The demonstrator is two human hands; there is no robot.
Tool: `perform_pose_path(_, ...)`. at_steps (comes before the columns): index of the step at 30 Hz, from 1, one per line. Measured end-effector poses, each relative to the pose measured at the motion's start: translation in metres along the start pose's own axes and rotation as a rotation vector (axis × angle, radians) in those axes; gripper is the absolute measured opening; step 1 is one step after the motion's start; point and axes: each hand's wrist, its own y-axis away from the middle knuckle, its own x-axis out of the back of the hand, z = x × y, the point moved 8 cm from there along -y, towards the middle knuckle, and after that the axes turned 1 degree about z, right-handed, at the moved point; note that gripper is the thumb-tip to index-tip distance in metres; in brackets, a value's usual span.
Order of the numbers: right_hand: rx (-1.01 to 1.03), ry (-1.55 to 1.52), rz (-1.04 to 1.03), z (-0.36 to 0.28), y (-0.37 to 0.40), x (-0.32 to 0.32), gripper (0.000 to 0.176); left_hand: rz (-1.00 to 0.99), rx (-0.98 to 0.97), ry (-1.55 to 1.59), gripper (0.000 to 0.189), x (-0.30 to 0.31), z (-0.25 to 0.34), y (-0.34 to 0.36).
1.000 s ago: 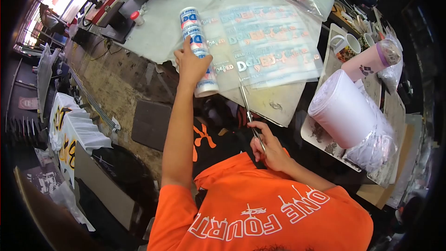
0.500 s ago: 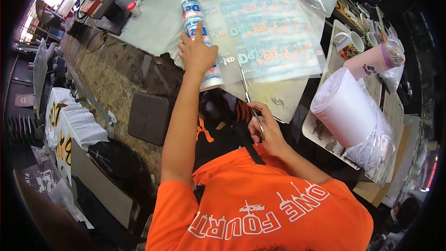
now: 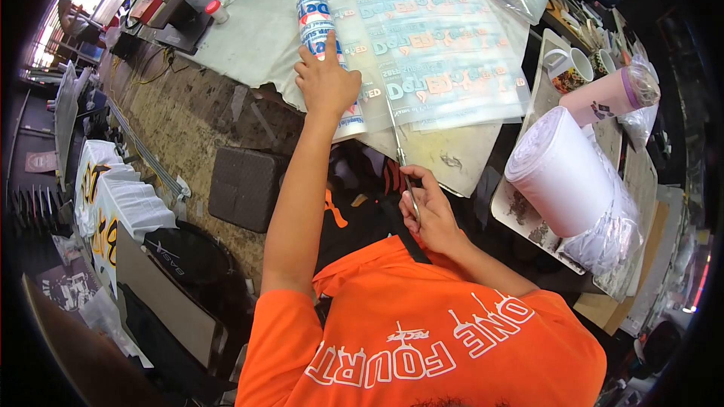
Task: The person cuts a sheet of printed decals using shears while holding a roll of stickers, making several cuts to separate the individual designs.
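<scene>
your left hand [image 3: 327,79], index finger extended and the others loosely bent, presses on the printed roll [image 3: 315,15] at the table's [image 3: 264,15] left side. your right hand [image 3: 431,215] grips the scissors [image 3: 400,152], their blades now farther along the printed film [image 3: 445,53].

Orange short-sleeved shirt [image 3: 422,324]; white outlined lettering reading "ONE FOURT" [image 3: 422,358]; both hands bare.

two hands [image 3: 328,90]; one scissors [image 3: 401,152]; probably two mugs [image 3: 564,74]
</scene>
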Motion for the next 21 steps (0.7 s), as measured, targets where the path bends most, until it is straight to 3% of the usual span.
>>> perform_pose_path(21,-0.029,-0.062,0.028,-0.003,-0.029,0.008,0.035,-0.018,0.032,-0.043,0.091,-0.001,0.0,-0.002)
